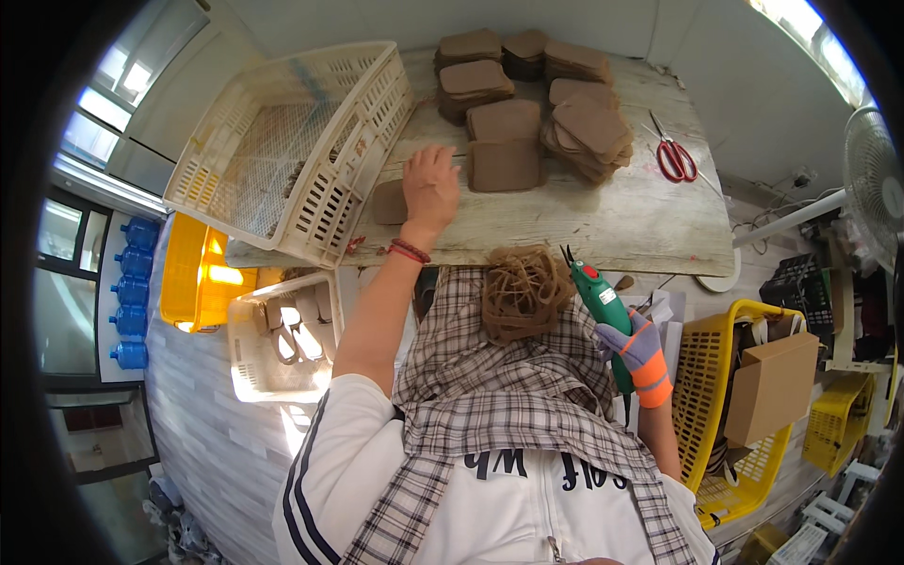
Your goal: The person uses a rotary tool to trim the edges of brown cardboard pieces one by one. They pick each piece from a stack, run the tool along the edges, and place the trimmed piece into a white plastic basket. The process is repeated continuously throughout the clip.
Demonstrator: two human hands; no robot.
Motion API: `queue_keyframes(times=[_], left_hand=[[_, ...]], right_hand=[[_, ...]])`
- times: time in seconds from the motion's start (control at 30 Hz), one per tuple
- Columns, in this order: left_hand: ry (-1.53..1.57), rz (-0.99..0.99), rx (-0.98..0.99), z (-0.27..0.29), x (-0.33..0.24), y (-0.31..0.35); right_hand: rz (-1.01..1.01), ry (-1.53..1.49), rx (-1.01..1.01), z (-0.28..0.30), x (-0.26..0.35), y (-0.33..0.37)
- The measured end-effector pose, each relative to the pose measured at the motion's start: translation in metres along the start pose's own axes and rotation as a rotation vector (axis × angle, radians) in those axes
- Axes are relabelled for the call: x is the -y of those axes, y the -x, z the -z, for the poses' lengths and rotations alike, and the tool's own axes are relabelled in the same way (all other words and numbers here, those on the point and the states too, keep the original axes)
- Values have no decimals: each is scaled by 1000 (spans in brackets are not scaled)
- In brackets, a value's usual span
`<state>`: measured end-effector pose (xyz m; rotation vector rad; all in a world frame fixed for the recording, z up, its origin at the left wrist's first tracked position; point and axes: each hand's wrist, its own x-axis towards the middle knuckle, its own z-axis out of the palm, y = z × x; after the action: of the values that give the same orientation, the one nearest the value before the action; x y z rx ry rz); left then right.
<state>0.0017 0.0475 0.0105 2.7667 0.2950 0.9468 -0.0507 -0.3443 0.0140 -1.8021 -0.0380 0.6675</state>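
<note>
My left hand (431, 186) is bare, with a red bracelet at the wrist. It lies flat on the worktable beside a single brown rounded pad (388, 202), covering part of it. My right hand (637, 350), in a grey and orange glove, is closed around a pair of green electric scissors (599, 299) with a red button, its dark blades pointing up toward the table edge. On my lap, over the plaid apron (471, 377), rests a tangled heap of brown trimmed strips (521, 294). Stacks of brown pads (505, 168) stand on the table ahead.
A white plastic crate (282, 151) stands tilted at the table's left. Red-handled scissors (676, 161) lie at the table's right. Below left are a white basket (247, 363) with brown pieces and a yellow crate (184, 273). A yellow basket (702, 405) holds a cardboard box (772, 388); a fan (871, 184) stands right.
</note>
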Motion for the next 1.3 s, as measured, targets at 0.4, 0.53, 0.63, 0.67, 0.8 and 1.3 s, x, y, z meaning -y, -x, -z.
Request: queue_keyframes(times=[0.4,0.53,0.63,0.67,0.8,1.3], left_hand=[[26,35,361,-49,-76,3],[105,-225,270,-35,-62,29],[295,-298,333,-19,-45,43],[255,-181,330,-13,-43,46],[38,140,222,-4,-52,62],[52,222,180,-33,-90,78]], right_hand=[[-19,-96,-8,6,1,19],[-27,-131,-14,5,2,20],[-22,-130,-9,4,-1,20],[-19,-120,-10,4,-3,19],[0,-60,-19,2,-9,13],[71,42,-49,-3,-20,7]])
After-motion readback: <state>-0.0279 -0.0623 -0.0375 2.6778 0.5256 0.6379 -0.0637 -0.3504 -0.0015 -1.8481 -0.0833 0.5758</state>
